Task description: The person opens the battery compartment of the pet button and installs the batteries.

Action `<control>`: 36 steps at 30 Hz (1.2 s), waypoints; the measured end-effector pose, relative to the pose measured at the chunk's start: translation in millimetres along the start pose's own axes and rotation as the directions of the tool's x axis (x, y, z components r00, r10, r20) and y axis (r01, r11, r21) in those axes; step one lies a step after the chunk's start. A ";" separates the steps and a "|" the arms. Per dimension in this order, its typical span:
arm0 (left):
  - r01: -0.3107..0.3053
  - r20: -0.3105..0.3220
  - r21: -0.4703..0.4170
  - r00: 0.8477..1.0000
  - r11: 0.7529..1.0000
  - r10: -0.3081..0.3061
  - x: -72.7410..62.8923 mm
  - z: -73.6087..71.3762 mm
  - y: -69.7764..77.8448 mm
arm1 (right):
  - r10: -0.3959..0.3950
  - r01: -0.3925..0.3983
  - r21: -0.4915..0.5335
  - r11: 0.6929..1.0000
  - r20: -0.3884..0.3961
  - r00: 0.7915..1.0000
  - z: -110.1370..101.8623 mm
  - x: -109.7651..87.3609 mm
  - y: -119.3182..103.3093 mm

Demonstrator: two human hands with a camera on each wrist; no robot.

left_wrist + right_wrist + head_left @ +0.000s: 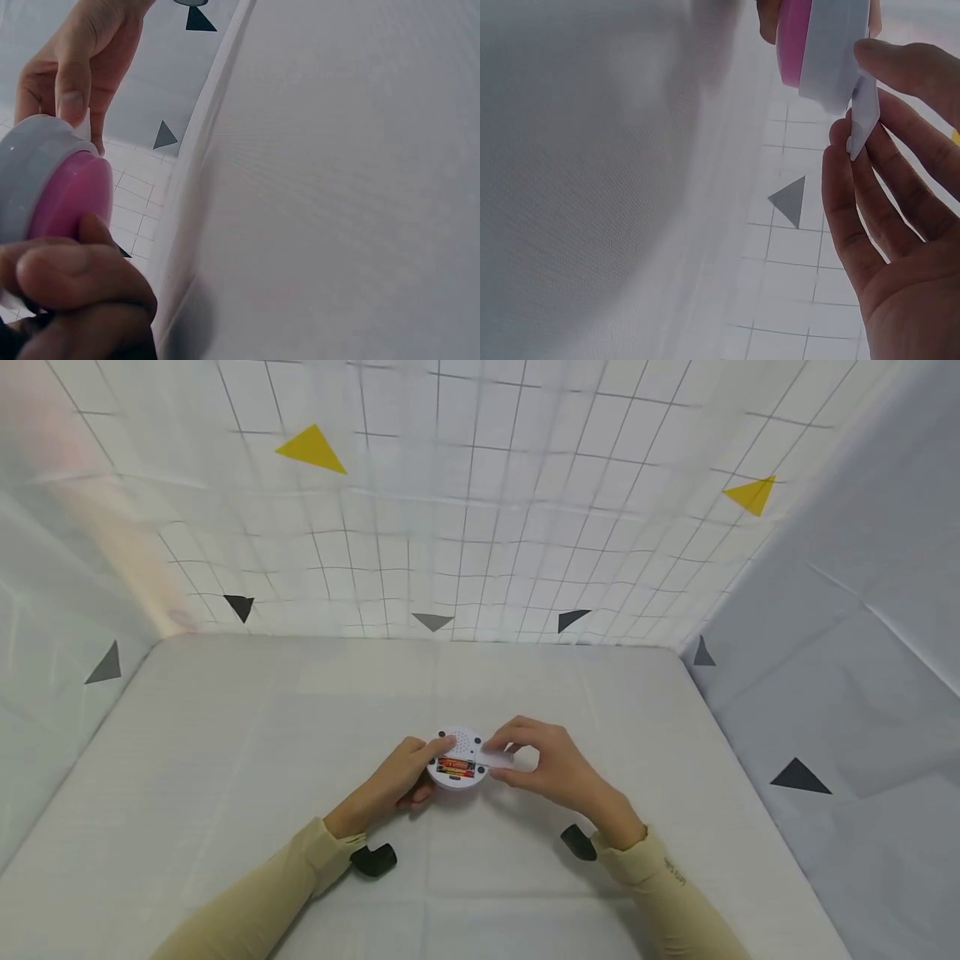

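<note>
A round white and pink battery-powered device (465, 746) is held above the table, its underside with speaker holes and dark feet turned up. Several batteries (456, 767) with red and orange wrappers lie in its open compartment. My left hand (401, 775) grips the device's left side, thumb over the top and fingers curled beneath. In the left wrist view, the pink part (79, 196) faces my fingers. My right hand (551, 766) pinches a thin white battery cover (865, 112) between thumb and fingers, at the device's right edge. Whether the cover touches the device I cannot tell.
A white-covered table (300, 727) lies under both hands. Gridded white sheeting (420, 527) with yellow and dark triangles rises at the back, and grey sheeting (847, 677) stands at the sides. Black pieces (375, 861) sit at both wrists.
</note>
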State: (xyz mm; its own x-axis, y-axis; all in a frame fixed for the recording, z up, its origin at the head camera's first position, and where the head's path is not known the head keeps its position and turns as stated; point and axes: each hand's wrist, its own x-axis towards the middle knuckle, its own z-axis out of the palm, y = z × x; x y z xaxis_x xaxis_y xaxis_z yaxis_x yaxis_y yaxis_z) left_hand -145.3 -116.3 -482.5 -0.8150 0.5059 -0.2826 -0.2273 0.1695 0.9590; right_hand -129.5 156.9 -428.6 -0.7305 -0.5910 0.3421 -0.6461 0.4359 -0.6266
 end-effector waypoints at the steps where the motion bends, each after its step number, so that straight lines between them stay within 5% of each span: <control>1: 0.002 -0.002 0.001 1.000 1.000 -0.002 -0.4 0.0 0.0 | -0.002 0.002 0.001 1.000 0.003 1.000 0.5 -0.2 0.1; 36: -0.037 0.021 -0.022 0.999 0.999 0.037 -1.1 0.5 -1.0 | -0.087 0.087 -0.001 0.996 0.007 0.996 23.2 12.9 -18.0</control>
State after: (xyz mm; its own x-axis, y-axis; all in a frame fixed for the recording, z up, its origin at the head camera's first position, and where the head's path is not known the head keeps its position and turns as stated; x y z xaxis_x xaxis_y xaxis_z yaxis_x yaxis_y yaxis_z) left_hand -143.9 -116.5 -483.2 -0.8116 0.5294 -0.2471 -0.2091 0.1318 0.9690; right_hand -122.1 125.8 -429.2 -0.6697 -0.6315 0.3908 -0.7076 0.3829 -0.5939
